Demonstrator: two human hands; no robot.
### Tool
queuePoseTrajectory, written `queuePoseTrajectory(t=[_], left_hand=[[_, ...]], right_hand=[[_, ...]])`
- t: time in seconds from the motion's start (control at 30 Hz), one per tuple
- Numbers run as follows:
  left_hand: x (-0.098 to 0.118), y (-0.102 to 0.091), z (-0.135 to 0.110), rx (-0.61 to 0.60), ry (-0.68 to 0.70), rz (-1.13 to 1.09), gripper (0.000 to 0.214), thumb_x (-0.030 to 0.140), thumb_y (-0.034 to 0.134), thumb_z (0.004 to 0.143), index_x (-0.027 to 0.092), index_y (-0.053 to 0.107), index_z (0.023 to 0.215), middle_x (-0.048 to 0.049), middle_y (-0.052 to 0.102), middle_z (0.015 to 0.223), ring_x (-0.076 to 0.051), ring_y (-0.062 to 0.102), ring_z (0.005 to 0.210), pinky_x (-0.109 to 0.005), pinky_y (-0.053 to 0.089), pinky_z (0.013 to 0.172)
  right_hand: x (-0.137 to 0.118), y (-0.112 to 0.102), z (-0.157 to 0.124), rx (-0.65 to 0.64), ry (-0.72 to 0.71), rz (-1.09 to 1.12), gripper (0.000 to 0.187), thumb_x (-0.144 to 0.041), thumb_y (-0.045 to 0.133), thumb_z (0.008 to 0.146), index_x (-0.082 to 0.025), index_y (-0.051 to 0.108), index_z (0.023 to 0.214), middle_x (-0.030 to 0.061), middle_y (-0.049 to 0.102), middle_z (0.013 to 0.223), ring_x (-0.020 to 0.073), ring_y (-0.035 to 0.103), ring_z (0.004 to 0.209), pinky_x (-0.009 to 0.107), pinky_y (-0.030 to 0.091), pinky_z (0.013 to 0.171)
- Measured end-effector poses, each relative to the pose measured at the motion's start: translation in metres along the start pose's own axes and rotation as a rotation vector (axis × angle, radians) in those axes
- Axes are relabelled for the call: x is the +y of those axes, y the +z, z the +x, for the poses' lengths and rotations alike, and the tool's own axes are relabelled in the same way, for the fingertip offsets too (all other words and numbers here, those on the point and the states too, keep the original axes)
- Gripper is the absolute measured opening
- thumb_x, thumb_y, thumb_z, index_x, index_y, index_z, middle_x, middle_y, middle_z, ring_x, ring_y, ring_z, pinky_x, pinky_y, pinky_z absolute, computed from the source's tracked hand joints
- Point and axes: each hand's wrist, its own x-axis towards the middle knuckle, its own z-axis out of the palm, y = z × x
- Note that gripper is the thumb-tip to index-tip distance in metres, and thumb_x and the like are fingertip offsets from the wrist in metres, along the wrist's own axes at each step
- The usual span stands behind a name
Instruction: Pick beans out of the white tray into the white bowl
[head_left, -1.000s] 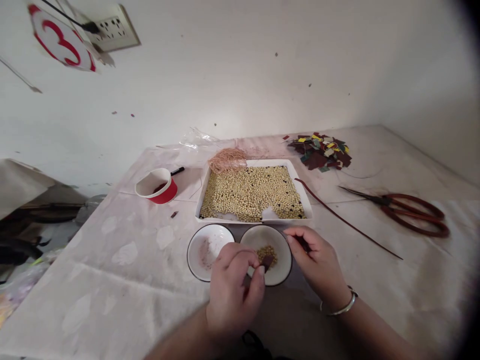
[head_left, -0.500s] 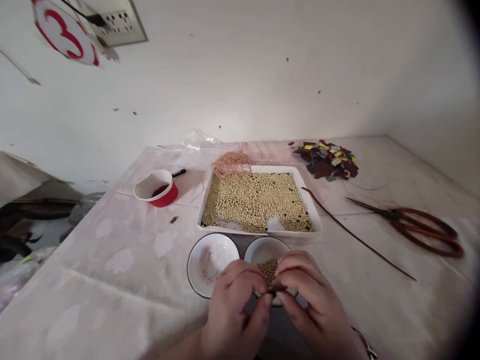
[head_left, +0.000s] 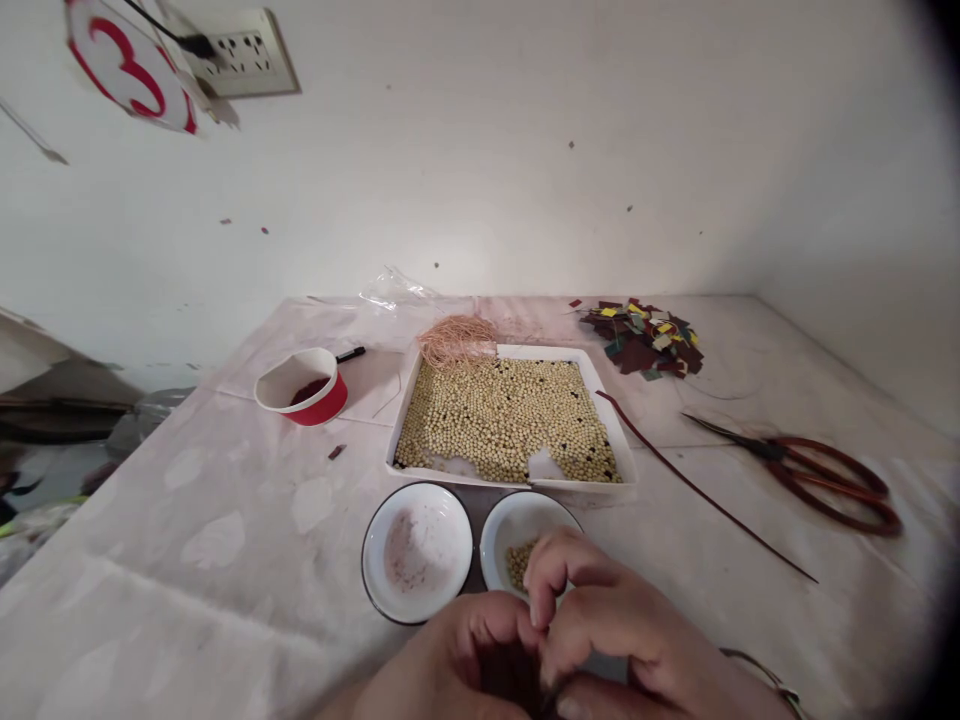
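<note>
Low in the head view, my left hand (head_left: pixel 465 660) and my right hand (head_left: pixel 615 630) meet, fingertips pressed together. Between them they pinch a small dark piece (head_left: pixel 551 692), mostly hidden by the fingers, so its kind does not show. Just beyond my right hand is a white dark-rimmed bowl (head_left: pixel 491 530) with small brownish-green balls (head_left: pixel 517 562) in it, partly covered by the hand. Left of it, a matching bowl (head_left: pixel 446 535) has reddish specks on its bottom.
Behind the bowls lies a white tray (head_left: pixel 628 470) of pale round beads (head_left: pixel 495 410), with a bundle of pinkish strings (head_left: pixel 456 340) at its corner. A red cup (head_left: pixel 328 402) stands left. Rightward lie a dark red strip (head_left: pixel 705 490), scissors (head_left: pixel 825 482) and a pile of coloured scraps (head_left: pixel 641 345).
Both hands have moved down, nearer to me, still joined at the fingertips, leaving the bowls less covered. The right fingers are curled further over the left. The whole view has shifted slightly.
</note>
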Motion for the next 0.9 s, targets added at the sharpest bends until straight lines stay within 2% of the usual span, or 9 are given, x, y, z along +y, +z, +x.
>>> queuePoseTrajectory(t=[0.13, 0.27, 0.33, 0.4, 0.47, 0.53, 0.6, 0.8, 0.9], left_hand=[[0.005, 0.002, -0.001, -0.013, -0.042, 0.014, 0.035, 0.035, 0.084, 0.056, 0.015, 0.058, 0.068, 0.0026, 0.045, 0.064, -0.009, 0.037, 0.058, -0.022, 0.026, 0.057], [0.002, 0.000, -0.001, 0.063, -0.023, 0.034, 0.033, 0.031, 0.085, 0.054, 0.014, 0.059, 0.066, 0.0022, 0.047, 0.063, -0.008, 0.038, 0.057, -0.022, 0.024, 0.055], [0.000, -0.002, -0.001, 0.068, -0.001, 0.028, 0.036, 0.035, 0.085, 0.054, 0.014, 0.061, 0.069, 0.0027, 0.047, 0.062, -0.008, 0.038, 0.056, -0.021, 0.024, 0.054], [0.000, -0.004, -0.001, 0.068, 0.049, 0.041, 0.036, 0.038, 0.085, 0.054, 0.015, 0.063, 0.072, 0.0023, 0.050, 0.064, -0.008, 0.039, 0.057, -0.021, 0.025, 0.053], [0.001, -0.005, -0.001, 0.080, 0.123, 0.078, 0.035, 0.038, 0.084, 0.058, 0.016, 0.065, 0.076, 0.0006, 0.054, 0.069, -0.008, 0.041, 0.061, -0.020, 0.026, 0.054], [0.002, -0.006, -0.001, 0.095, 0.178, 0.118, 0.033, 0.039, 0.081, 0.063, 0.017, 0.065, 0.080, -0.0006, 0.056, 0.073, -0.009, 0.043, 0.064, -0.019, 0.028, 0.057], [0.002, -0.006, -0.001, 0.117, 0.218, 0.126, 0.033, 0.042, 0.078, 0.066, 0.017, 0.065, 0.083, -0.0003, 0.056, 0.073, -0.008, 0.043, 0.064, -0.020, 0.029, 0.059], [-0.003, -0.010, 0.002, 0.144, 0.299, 0.131, 0.030, 0.041, 0.076, 0.070, 0.019, 0.064, 0.086, 0.0006, 0.054, 0.073, -0.008, 0.044, 0.064, -0.020, 0.029, 0.060], [-0.004, -0.011, 0.002, 0.164, 0.328, 0.147, 0.030, 0.041, 0.075, 0.071, 0.019, 0.064, 0.088, 0.0006, 0.054, 0.075, -0.008, 0.044, 0.066, -0.021, 0.029, 0.060]], right_hand=[[-0.006, -0.003, 0.004, -0.059, 0.054, 0.021, 0.010, -0.012, 0.069, 0.077, -0.022, 0.067, 0.078, 0.0012, 0.056, 0.091, 0.0150, 0.060, 0.087, 0.028, 0.049, 0.081], [-0.007, -0.001, 0.005, -0.059, 0.085, 0.047, 0.011, -0.011, 0.069, 0.076, -0.022, 0.067, 0.077, 0.0008, 0.056, 0.092, 0.0152, 0.060, 0.090, 0.029, 0.048, 0.084], [-0.006, -0.003, 0.006, -0.037, 0.085, 0.045, 0.015, -0.009, 0.067, 0.076, -0.023, 0.066, 0.079, 0.0002, 0.056, 0.092, 0.0150, 0.060, 0.089, 0.029, 0.048, 0.083], [-0.002, -0.010, 0.009, 0.037, 0.056, -0.007, 0.017, -0.009, 0.062, 0.077, -0.024, 0.064, 0.083, 0.0003, 0.058, 0.091, 0.0154, 0.060, 0.087, 0.029, 0.049, 0.080], [0.008, -0.022, 0.014, 0.169, 0.033, -0.161, 0.013, -0.015, 0.057, 0.081, -0.025, 0.062, 0.088, 0.0012, 0.061, 0.089, 0.0169, 0.060, 0.085, 0.031, 0.049, 0.077], [0.024, -0.037, 0.021, 0.316, 0.104, -0.425, 0.008, -0.023, 0.053, 0.086, -0.024, 0.061, 0.087, 0.0020, 0.063, 0.086, 0.0183, 0.060, 0.082, 0.032, 0.049, 0.073], [0.042, -0.051, 0.028, 0.384, 0.197, -0.618, 0.010, -0.024, 0.051, 0.086, -0.023, 0.061, 0.087, 0.0041, 0.065, 0.087, 0.0199, 0.061, 0.081, 0.033, 0.049, 0.072], [0.082, -0.065, 0.052, 0.294, 0.289, -0.769, 0.010, -0.013, 0.056, 0.082, -0.018, 0.064, 0.083, 0.0049, 0.067, 0.084, 0.0197, 0.062, 0.079, 0.034, 0.049, 0.071], [0.091, -0.065, 0.062, 0.207, 0.326, -0.829, 0.005, -0.018, 0.059, 0.086, -0.016, 0.064, 0.085, 0.0023, 0.066, 0.085, 0.0170, 0.062, 0.078, 0.034, 0.051, 0.072]])
